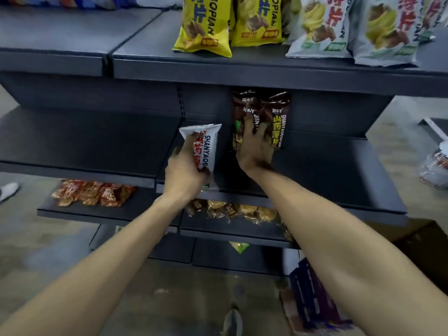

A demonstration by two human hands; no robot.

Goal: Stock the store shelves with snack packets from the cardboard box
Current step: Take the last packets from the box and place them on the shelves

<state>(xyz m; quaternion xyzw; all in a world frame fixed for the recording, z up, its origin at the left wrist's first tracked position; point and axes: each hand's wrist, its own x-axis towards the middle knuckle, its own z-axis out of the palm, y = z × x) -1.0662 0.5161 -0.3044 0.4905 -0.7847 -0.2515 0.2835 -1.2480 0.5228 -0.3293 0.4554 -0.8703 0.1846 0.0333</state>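
My left hand (185, 175) grips a white snack packet (206, 144) with red lettering and holds it upright over the middle shelf (327, 170). Just to its right, my right hand (254, 151) presses spread fingers against dark brown snack packets (278, 117) that stand upright at the back of the same shelf. The lower parts of the brown packets are hidden behind my hand. A dark cardboard box (424, 246) sits on the floor at the lower right.
The top shelf (242, 66) carries yellow packets (206, 25) and white-green packets (339, 27). Lower shelves hold red snack packs (92, 192) and golden wrapped snacks (242, 212). Purple boxes (312, 299) stand on the floor at right. A plastic-wrapped bundle (436, 166) lies on the floor at far right.
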